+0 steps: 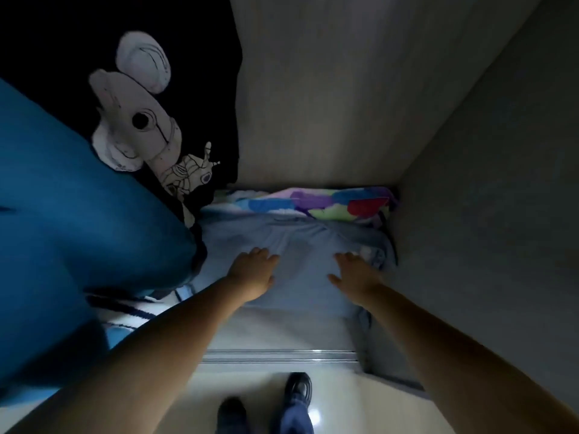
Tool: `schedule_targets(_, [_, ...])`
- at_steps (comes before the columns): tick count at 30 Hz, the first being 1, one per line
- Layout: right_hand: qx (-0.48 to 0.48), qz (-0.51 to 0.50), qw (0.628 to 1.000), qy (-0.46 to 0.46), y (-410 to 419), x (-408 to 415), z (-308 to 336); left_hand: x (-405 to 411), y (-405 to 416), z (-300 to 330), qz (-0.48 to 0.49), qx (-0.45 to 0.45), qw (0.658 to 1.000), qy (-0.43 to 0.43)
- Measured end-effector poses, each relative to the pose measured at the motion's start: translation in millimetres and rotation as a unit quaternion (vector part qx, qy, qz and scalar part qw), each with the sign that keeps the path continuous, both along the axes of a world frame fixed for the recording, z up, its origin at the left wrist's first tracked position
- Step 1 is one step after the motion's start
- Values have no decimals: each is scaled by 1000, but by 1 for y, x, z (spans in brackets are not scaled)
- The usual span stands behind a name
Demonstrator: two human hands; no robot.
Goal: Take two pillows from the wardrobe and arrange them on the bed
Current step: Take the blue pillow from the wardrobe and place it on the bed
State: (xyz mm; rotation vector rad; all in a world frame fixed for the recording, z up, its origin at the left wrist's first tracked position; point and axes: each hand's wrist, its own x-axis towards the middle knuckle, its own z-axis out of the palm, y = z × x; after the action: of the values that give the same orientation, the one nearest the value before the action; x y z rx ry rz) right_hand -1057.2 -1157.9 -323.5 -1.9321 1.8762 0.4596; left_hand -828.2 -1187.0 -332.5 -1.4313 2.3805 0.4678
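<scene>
A pale blue pillow (297,245) lies on the wardrobe floor, filling the space between the hanging clothes and the right wall. My left hand (252,272) rests flat on its left part, fingers spread. My right hand (357,272) lies flat on its right part, fingers apart, thumb pointing left. Neither hand grips the fabric. Behind the blue pillow, against the back panel, lies a multicoloured patchwork pillow (329,202), partly hidden by the blue one.
A bright blue garment (78,214) and a black shirt with a white cartoon print (141,114) hang at the left. The wardrobe's right wall (485,214) stands close to my right hand. A sliding-door rail (279,355) edges the shiny floor, where my shoes (297,389) stand.
</scene>
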Motion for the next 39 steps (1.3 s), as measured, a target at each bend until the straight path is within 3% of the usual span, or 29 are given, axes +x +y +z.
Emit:
schedule_targets(10, [-46, -12, 999, -9, -136, -22, -177, -9, -121, -162, 13, -169, 984, 50])
schedule_targets(19, [-18, -4, 1000, 8, -183, -31, -267, 21, -181, -271, 21, -109, 992, -60])
schedule_targets(23, [-26, 37, 998, 45, -169, -25, -268, 19, -177, -273, 19, -74, 994, -72])
schedule_targets(28, [59, 67, 996, 28, -139, -12, -252, 17, -151, -256, 16, 25, 994, -105])
schedule_targets(34, [65, 22, 998, 3, -74, -10, -240, 12, -108, -224, -36, 29, 990, -135])
schedule_targets(39, [69, -33, 997, -9, -24, -17, -185, 0, -75, -158, -83, -3, 985, -149])
